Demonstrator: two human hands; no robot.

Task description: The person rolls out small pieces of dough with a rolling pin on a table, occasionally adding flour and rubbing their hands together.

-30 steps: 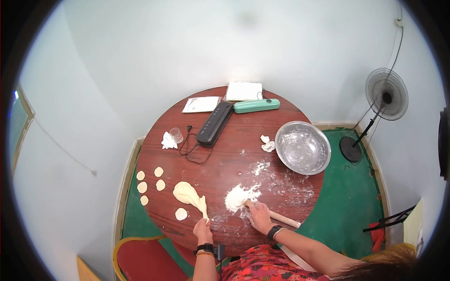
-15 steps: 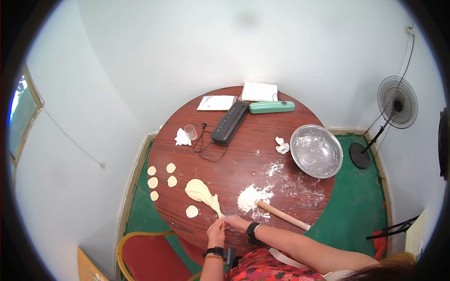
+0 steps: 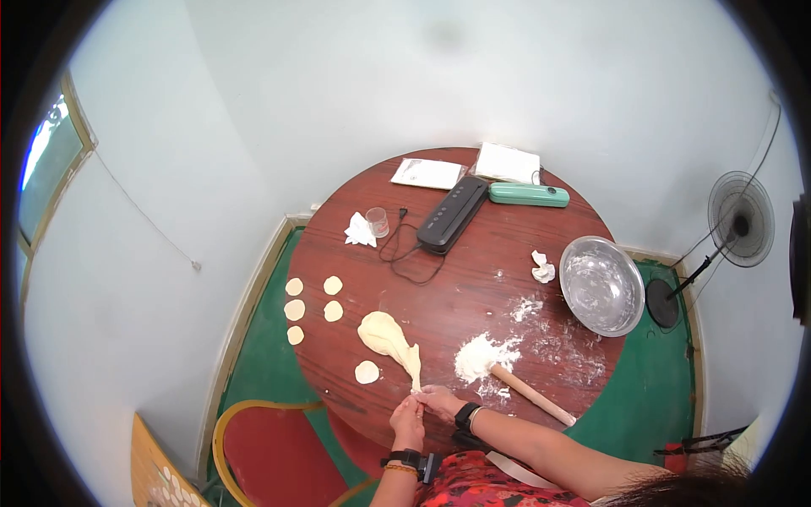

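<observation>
A pale lump of dough (image 3: 387, 335) lies on the round table, and its narrow tail stretches down to the near edge. At the tail's tip my left hand (image 3: 407, 416) is closed, its fingers pinched together on the dough. My right hand (image 3: 439, 402) meets it from the right, fingers closed on the same end. Several flat dough rounds lie to the left; the nearest round (image 3: 367, 372) is beside the lump. To the right, a wooden rolling pin (image 3: 534, 395) rests with one end in a pile of flour (image 3: 481, 358).
A metal bowl (image 3: 601, 286) stands at the table's right edge. Farther back are a black appliance (image 3: 454, 215) with a cord, a green box (image 3: 529, 195), a glass (image 3: 378, 222) and crumpled tissue (image 3: 360, 230). A red chair (image 3: 283, 456) stands front left, a fan (image 3: 741, 221) at right.
The view has shifted, so the table and its items appear farther right. Both hands remain together at the dough's tail, and my right hand's fingers now sit closer over the tip.
</observation>
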